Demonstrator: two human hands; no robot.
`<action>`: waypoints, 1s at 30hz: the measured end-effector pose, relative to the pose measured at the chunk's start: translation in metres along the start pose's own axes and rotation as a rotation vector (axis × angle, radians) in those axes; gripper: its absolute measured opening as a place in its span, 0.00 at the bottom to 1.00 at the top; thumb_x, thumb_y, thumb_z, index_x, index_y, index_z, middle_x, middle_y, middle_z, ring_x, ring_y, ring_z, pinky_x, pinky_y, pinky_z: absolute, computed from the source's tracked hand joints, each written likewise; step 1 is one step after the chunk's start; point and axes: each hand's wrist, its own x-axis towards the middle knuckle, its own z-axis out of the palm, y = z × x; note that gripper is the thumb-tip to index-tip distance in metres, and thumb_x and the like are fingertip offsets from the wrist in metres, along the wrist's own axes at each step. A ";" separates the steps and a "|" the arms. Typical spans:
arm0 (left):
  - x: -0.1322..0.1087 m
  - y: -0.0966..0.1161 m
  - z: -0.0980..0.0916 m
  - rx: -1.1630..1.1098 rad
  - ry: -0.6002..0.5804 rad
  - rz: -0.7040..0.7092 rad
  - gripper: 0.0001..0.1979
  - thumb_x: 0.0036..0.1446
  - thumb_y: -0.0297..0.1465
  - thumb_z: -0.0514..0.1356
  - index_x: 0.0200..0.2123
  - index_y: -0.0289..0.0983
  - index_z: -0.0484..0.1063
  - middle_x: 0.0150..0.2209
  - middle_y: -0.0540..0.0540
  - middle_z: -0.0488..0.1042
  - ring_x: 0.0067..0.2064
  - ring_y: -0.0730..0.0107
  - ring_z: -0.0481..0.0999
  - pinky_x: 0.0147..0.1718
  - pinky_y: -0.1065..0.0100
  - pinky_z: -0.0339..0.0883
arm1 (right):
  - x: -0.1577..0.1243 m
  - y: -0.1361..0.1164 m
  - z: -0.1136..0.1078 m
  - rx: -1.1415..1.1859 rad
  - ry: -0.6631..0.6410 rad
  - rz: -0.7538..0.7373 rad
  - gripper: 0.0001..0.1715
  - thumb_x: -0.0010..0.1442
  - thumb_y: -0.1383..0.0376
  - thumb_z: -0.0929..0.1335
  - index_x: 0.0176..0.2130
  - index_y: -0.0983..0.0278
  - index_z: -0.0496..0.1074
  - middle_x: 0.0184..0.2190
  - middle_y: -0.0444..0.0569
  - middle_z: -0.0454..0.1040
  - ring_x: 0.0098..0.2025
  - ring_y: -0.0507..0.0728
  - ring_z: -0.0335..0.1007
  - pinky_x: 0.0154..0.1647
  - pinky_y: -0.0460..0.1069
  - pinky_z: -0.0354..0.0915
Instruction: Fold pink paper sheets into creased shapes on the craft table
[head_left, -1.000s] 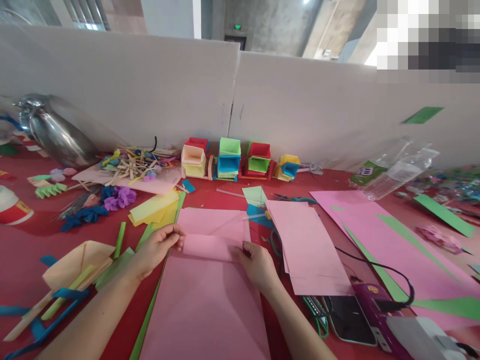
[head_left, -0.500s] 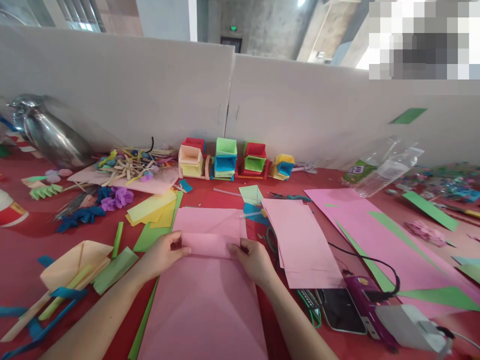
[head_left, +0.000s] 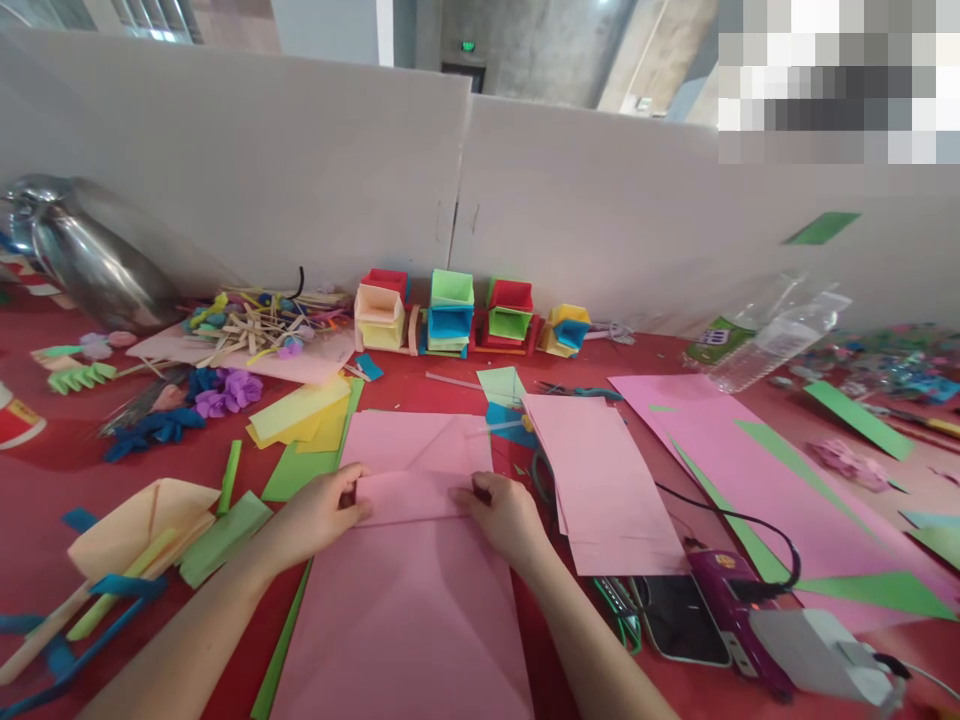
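Note:
A small folded pink paper piece (head_left: 411,497) lies on a large pink sheet (head_left: 409,600) in front of me. My left hand (head_left: 319,515) pinches its left end with curled fingers. My right hand (head_left: 504,515) presses down on its right end, fingers bent. Behind the piece lies another creased pink sheet (head_left: 420,443). A stack of pink sheets (head_left: 600,480) sits just right of my right hand.
Folded coloured paper boxes (head_left: 457,315) line the white partition. Craft sticks (head_left: 255,325), paper flowers (head_left: 217,395), yellow and green sheets (head_left: 307,420) lie at left, with a metal kettle (head_left: 90,250). A phone (head_left: 679,620), cable, purple device (head_left: 739,615), plastic bottle (head_left: 765,340) and big pink sheet (head_left: 750,470) are at right.
The rolled pink piece has been pressed flatter against the sheet. Both hands have stayed at its ends and shifted slightly lower.

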 end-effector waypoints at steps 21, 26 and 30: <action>-0.001 0.003 0.010 0.403 0.133 -0.032 0.21 0.56 0.31 0.50 0.53 0.37 0.54 0.30 0.50 0.69 0.33 0.67 0.71 0.30 0.72 0.58 | -0.003 -0.003 0.010 -0.214 0.086 -0.047 0.07 0.55 0.65 0.63 0.25 0.63 0.63 0.24 0.42 0.64 0.25 0.49 0.56 0.23 0.44 0.45; 0.000 -0.001 0.016 0.508 0.152 -0.023 0.21 0.57 0.31 0.49 0.55 0.36 0.53 0.36 0.45 0.72 0.37 0.65 0.72 0.31 0.70 0.59 | -0.002 0.000 0.011 -0.158 0.093 -0.040 0.03 0.54 0.66 0.62 0.29 0.63 0.64 0.24 0.42 0.65 0.25 0.51 0.59 0.24 0.44 0.47; 0.000 -0.003 0.022 0.571 0.163 -0.006 0.22 0.58 0.30 0.47 0.56 0.34 0.52 0.39 0.41 0.72 0.39 0.62 0.72 0.34 0.68 0.60 | 0.001 0.005 0.006 0.089 0.012 -0.033 0.09 0.53 0.65 0.63 0.37 0.62 0.65 0.24 0.42 0.68 0.27 0.51 0.63 0.26 0.44 0.53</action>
